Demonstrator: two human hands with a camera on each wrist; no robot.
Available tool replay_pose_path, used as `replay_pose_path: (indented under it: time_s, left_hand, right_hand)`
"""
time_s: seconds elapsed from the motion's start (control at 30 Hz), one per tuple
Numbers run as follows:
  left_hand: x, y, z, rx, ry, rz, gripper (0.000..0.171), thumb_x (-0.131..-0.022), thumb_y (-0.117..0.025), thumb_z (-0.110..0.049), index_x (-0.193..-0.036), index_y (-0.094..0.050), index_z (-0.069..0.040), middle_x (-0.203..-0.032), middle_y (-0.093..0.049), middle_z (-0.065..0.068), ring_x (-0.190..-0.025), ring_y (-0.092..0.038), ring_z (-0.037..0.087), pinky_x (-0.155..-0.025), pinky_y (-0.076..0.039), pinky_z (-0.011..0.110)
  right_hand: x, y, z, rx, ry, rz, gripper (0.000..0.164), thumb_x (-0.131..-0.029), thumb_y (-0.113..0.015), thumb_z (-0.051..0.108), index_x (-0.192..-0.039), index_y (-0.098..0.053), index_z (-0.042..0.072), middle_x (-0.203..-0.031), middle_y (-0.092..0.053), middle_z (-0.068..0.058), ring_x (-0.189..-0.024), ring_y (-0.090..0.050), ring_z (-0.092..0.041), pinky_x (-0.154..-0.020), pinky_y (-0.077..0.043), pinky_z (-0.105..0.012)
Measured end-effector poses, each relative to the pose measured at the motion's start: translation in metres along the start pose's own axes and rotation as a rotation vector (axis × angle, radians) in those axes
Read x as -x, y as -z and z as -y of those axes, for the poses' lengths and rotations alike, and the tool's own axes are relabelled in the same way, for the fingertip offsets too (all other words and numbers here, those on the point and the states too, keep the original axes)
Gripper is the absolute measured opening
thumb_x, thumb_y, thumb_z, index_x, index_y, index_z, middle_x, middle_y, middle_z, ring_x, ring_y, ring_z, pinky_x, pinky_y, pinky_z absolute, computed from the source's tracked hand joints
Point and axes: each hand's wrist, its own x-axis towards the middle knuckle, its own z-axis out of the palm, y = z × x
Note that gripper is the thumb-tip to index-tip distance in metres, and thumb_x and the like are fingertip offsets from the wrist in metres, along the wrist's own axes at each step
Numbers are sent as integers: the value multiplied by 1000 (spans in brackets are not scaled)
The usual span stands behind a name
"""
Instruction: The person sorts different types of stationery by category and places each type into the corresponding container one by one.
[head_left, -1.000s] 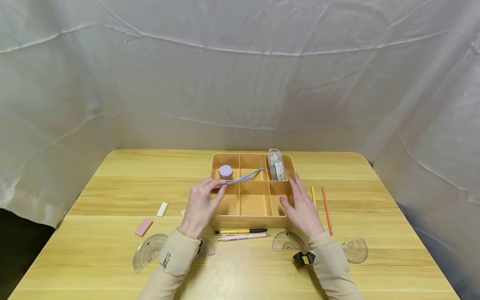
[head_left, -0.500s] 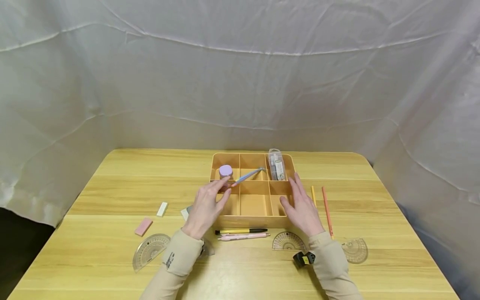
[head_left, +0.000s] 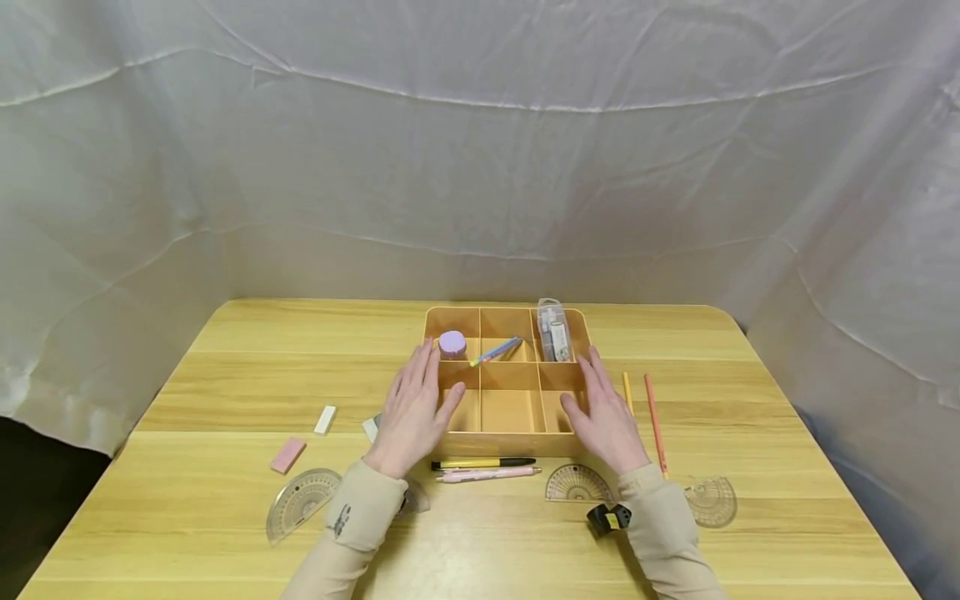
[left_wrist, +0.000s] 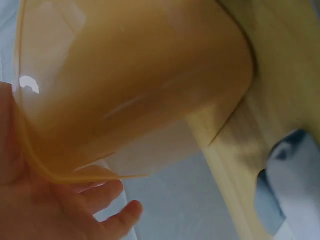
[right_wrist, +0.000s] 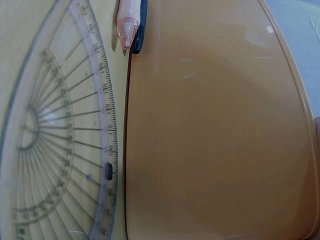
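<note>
An orange divided storage box point(head_left: 491, 443) stands on the table between both hands. My left hand point(head_left: 408, 412) rests at its left side with straight fingers; the left wrist view shows fingers point(left_wrist: 102, 197) by the rim. At the right side lies my right hand point(head_left: 606, 417), fingers extended along the wall and thumb over the front right compartment. Slim blue and purple pencil-like sticks point(head_left: 498, 350) lean in the back middle compartment. A purple-lidded jar point(head_left: 452, 344) occupies the back left one, and a clear case with small items point(head_left: 554, 333) stands in the back right one.
In front of the box lie a yellow-black pen point(head_left: 480, 462), a pink pen point(head_left: 487, 475) and a clear protractor point(head_left: 577, 483). More protractors lie left point(head_left: 300, 500) and right point(head_left: 711, 502). Pink point(head_left: 288, 455) and white erasers point(head_left: 325, 419) lie left; yellow point(head_left: 627, 392) and red pencils point(head_left: 655, 425) lie right.
My left hand has let go of the purple stick, which dropped beside the blue one in the back middle compartment. That hand then moved left to the box's side. My right hand stays put.
</note>
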Motion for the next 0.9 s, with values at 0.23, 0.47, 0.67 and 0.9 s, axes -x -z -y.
replay_pose_path:
  time_s: [0.23,0.47,0.67,0.9]
  left_hand:
    - [1,-5,3,32,84,101,71,-107,-42,-39,-158,-18,6,-169,-9,19,-157,-15,35,-125,-21,59]
    - [0,-6,4,25,100,126,68,-108,-38,-30,-157,-13,9,-169,-1,21,-158,-12,35,-126,-22,54]
    - [-1,-6,3,-11,96,129,65,-107,-38,-26,-157,-14,9,-169,-6,22,-158,-13,33,-126,-21,55]
    - [-1,-7,3,-38,86,127,64,-107,-38,-24,-156,-15,10,-169,-7,23,-157,-14,33,-126,-21,55]
  right_hand:
    - [1,-1,0,0,1,-3,69,-100,-55,26,-158,-24,2,-170,-9,-18,-137,-41,-56,-109,-35,-71]
    - [1,-1,0,1,0,-3,69,-101,-54,26,-158,-24,2,-170,-8,-17,-137,-41,-55,-109,-35,-71]
    - [1,-1,-1,1,6,-9,69,-101,-54,26,-158,-24,2,-170,-10,-18,-136,-42,-56,-109,-35,-71]
    - [0,0,-1,-11,13,-3,69,-101,-53,27,-158,-24,2,-170,-8,-18,-138,-40,-55,-110,-35,-70]
